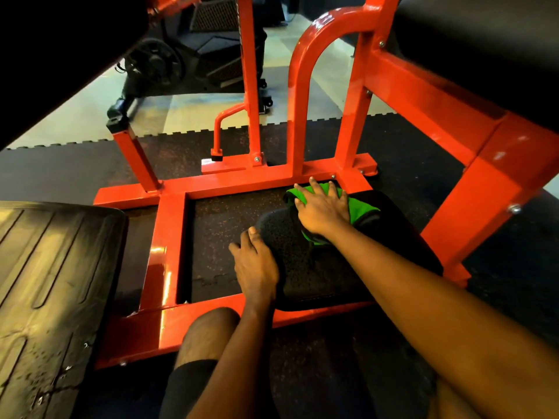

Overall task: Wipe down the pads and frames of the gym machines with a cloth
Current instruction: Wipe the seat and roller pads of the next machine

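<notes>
While left hand [257, 267] grips pad [311, 267] edge, flat right hand [323, 210] presses cloth [361, 208].

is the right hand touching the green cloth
Touching. The head view shows the right hand lying flat on the cloth, fingers spread, with cloth showing on both sides of it.

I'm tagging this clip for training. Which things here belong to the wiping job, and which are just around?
In the job: green cloth, black pad, red frame, right hand pressing the cloth, left hand gripping the pad's edge.
Just around: ribbed footplate, black machine behind, rubber floor mat.
</notes>
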Demonstrator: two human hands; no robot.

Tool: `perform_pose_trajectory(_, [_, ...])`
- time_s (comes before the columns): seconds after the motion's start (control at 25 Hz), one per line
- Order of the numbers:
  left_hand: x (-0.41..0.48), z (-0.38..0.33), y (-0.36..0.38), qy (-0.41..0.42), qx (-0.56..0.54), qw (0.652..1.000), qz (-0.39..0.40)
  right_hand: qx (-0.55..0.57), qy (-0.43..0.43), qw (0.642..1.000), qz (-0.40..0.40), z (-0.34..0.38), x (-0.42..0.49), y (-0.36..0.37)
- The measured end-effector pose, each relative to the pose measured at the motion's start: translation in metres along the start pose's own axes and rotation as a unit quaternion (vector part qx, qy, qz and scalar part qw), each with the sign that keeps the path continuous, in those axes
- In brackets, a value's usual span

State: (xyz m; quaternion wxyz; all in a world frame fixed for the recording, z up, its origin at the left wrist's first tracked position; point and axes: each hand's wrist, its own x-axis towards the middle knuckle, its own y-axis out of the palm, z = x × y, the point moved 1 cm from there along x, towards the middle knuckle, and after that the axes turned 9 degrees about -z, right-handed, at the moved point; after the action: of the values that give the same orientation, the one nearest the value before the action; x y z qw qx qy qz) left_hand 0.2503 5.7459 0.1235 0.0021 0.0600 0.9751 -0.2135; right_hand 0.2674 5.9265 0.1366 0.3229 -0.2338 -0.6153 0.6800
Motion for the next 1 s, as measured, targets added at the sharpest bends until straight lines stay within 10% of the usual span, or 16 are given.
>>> perform_pose_trajectory(0.32, [-0.002, -0.002, -0.002, -0.001, -0.012, 1.000, 0.000, -0.019, -0.054, 0.995, -0.080, -0.036, -0.152, -0.013])
perform_pose_trajectory(0.68, [-0.001, -0.002, -0.002, -0.011, -0.022, 1.000, -0.006, -0.020, -0.032, 0.998, 0.041, 0.015, 0.011, -0.005])
perform_pose_trajectory(1.0, [-0.005, -0.002, -0.005, -0.008, -0.017, 1.000, -0.009, -0.009, -0.068, 0.991, -0.115, -0.038, -0.146, -0.011])
